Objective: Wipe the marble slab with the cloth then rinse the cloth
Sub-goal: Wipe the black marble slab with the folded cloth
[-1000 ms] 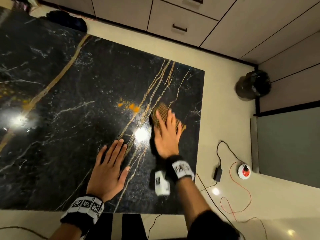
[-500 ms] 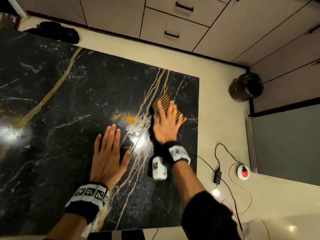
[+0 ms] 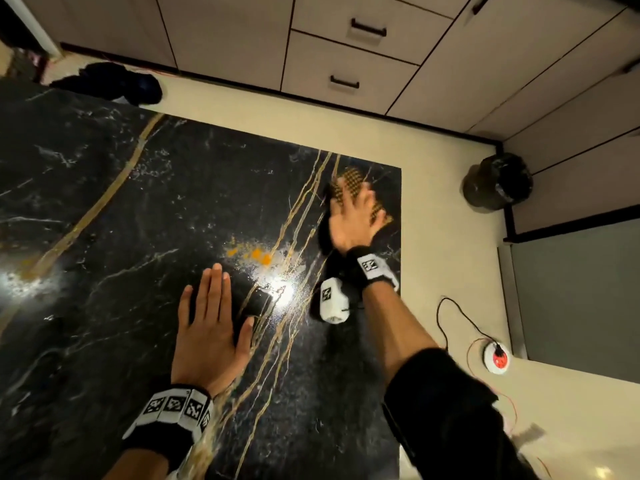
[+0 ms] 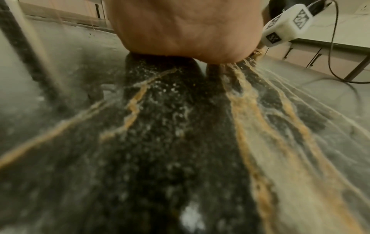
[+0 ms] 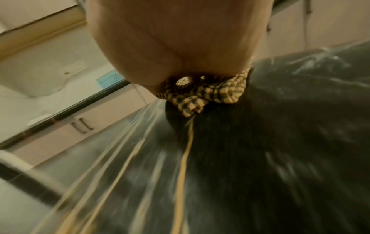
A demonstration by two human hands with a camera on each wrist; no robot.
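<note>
The black marble slab (image 3: 145, 209) with gold veins fills the left and middle of the head view. My right hand (image 3: 355, 216) lies flat, fingers straight, pressing a yellow-and-black checked cloth (image 3: 349, 176) onto the slab near its far right corner. In the right wrist view the cloth (image 5: 212, 93) bunches under my palm (image 5: 176, 41). Orange spots (image 3: 258, 253) and a pale wet smear sit left of the cloth. My left hand (image 3: 207, 323) rests flat and open on the slab nearer to me, holding nothing; its palm (image 4: 186, 28) meets the marble (image 4: 180, 142) in the left wrist view.
The slab's right edge (image 3: 400, 271) drops to a cream floor. A black bin (image 3: 498, 181) stands by the cabinets (image 3: 349, 53). A black cable (image 3: 457, 317) and a red-and-white plug socket (image 3: 497, 358) lie on the floor. Dark cloth (image 3: 114, 81) lies beyond the slab's far edge.
My right hand has pushed the cloth away from me, toward the slab's far right corner. The left hand stays flat on the slab, fingers now closer together.
</note>
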